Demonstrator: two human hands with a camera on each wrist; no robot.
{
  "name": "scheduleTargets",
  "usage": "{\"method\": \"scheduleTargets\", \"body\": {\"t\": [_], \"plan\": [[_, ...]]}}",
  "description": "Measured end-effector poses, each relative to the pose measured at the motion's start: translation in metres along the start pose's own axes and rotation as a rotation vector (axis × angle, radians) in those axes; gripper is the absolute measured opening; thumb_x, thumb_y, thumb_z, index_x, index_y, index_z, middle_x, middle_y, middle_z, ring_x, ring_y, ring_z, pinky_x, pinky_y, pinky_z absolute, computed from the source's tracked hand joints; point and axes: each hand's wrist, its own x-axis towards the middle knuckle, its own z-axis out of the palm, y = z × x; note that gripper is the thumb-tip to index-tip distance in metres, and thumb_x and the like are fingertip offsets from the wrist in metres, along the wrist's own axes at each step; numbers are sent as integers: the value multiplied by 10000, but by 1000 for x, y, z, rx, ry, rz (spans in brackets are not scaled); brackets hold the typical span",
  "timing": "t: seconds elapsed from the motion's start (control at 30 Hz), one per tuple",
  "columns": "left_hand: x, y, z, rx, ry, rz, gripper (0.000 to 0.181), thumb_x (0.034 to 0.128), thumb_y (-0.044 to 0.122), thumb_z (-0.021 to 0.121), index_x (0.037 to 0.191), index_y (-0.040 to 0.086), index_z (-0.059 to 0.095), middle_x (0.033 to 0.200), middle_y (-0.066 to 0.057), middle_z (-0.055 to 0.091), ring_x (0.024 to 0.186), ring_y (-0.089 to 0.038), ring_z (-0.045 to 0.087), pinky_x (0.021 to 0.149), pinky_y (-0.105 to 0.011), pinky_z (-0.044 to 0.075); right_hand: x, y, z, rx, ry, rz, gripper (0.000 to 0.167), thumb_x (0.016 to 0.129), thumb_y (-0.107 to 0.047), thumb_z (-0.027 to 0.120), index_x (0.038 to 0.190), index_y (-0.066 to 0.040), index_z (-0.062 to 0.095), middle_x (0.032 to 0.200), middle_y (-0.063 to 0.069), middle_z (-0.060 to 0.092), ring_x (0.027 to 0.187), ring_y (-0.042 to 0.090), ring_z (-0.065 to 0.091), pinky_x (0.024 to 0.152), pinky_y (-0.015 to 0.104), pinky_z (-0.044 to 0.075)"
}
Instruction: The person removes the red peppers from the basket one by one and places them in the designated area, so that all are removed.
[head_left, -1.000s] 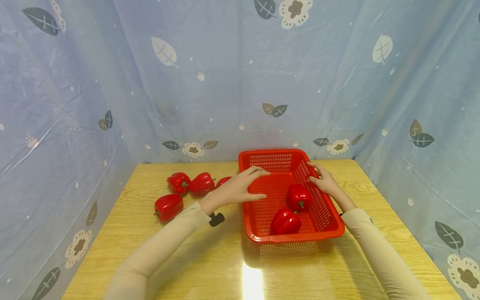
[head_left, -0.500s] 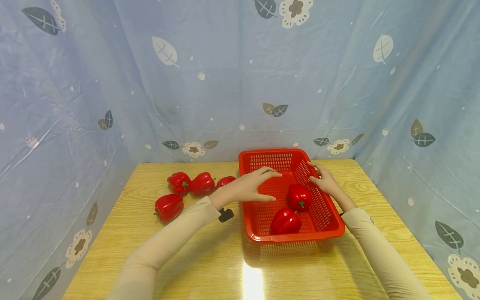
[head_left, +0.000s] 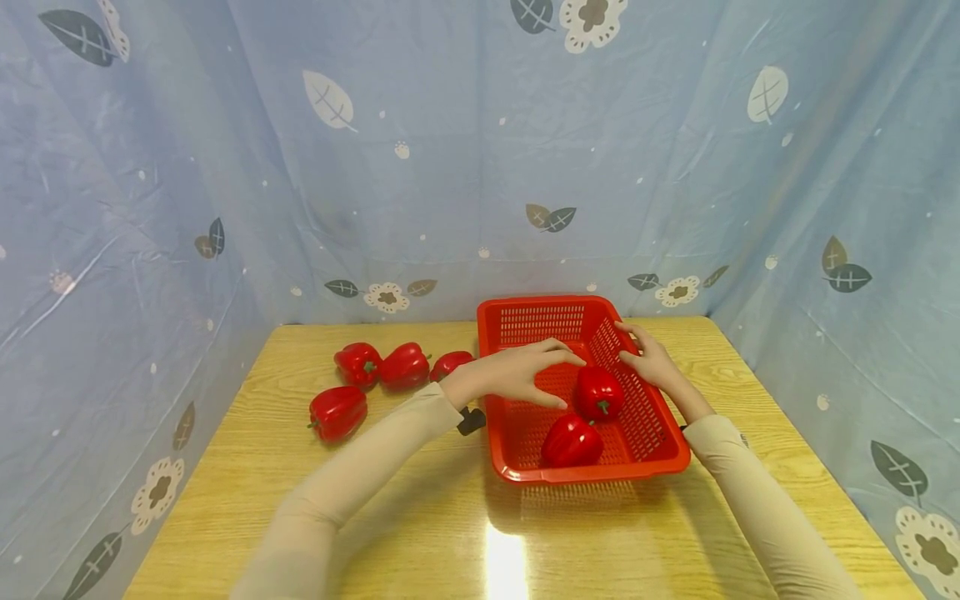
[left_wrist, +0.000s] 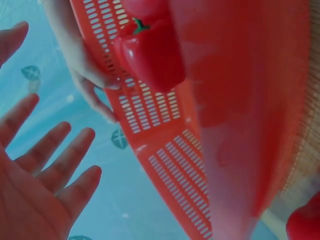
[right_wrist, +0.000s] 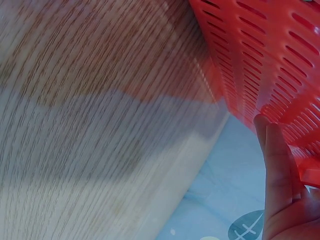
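A red slatted plastic basket [head_left: 588,475] stands on the table with two red bell peppers inside, one bell pepper [head_left: 598,393] farther back and another bell pepper [head_left: 572,442] nearer the front. Over the basket reaches my left hand [head_left: 521,372], fingers spread and thumb apart, holding nothing, just left of the back pepper. In the left wrist view its palm and fingers [left_wrist: 65,150] show free of any object. My right hand [head_left: 651,362] holds the basket's right rim. Its fingers [right_wrist: 279,165] lie along the outer wall, the thumb over the edge.
Left of the basket, several more red bell peppers lie on the wooden table [head_left: 420,517]: one pepper [head_left: 337,412] in front, others in a row behind, the nearest pepper [head_left: 450,364] partly behind my left arm. A patterned blue curtain [head_left: 420,167] encloses the back and sides.
My left hand has moved right, farther over the basket and closer to the back pepper. The right hand, the basket and the peppers stay in place.
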Motion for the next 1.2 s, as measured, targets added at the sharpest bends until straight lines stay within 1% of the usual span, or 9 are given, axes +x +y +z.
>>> {"method": "scheduleTargets", "body": {"t": [0.1,0.2,0.33,0.47,0.6,0.8,1.0,1.1,1.2], "plan": [[6,1,1,-10,-27,4,650,808,537,623,1377,328,388,1331,87,386,1184,-52,415,973,-254,417,0,0,0,-1,3,-1,543,926,-17,468,1437,-64,292,1305,325,418,1046,447,528,706,432,538],[12,1,3,-20,-63,26,653,809,523,632,1377,302,397,1323,65,396,1178,-46,402,991,-241,396,0,-1,0,-6,4,-3,542,924,-13,465,1436,-57,292,1309,323,413,1048,452,527,709,441,537],[20,0,6,-47,-142,43,673,806,515,642,1378,246,410,1330,10,402,1170,-50,393,997,-224,377,-1,-3,0,-15,1,-4,541,925,-13,462,1436,-52,287,1293,331,424,1039,453,534,706,446,538],[25,0,8,-77,-209,30,693,795,518,653,1378,234,411,1328,8,400,1164,-61,391,987,-240,385,0,-3,0,-22,5,-14,538,923,-10,467,1432,-45,294,1288,330,430,1040,453,534,714,457,536],[30,2,10,-84,-247,22,689,794,487,670,1378,233,409,1333,-1,414,1175,-74,390,989,-251,387,0,-3,0,-23,5,-13,539,923,-11,468,1432,-48,295,1294,326,427,1042,452,533,713,456,536],[38,4,16,-92,-312,-12,708,782,493,680,1386,258,396,1354,-23,407,1166,-82,399,972,-246,391,0,-3,0,-12,8,-6,535,926,-10,467,1432,-59,300,1249,345,463,996,426,558,691,399,537],[45,8,23,-107,-373,-29,693,785,457,694,1379,243,408,1360,-25,397,1217,-167,392,962,-258,388,1,-1,1,-8,-3,2,536,934,-20,470,1437,-64,292,1233,351,470,964,414,571,672,379,544],[47,10,26,-114,-390,-38,681,785,448,698,1371,243,419,1351,-18,403,1225,-169,382,970,-266,378,1,-1,1,-15,-1,7,534,936,-26,470,1437,-69,293,1234,346,470,971,413,568,681,382,544],[49,12,27,-116,-392,-31,652,784,441,702,1349,239,447,1326,-11,427,1209,-159,394,965,-264,376,1,-1,1,-18,2,8,532,936,-26,468,1437,-68,294,1235,346,469,975,415,566,690,389,544]]}}
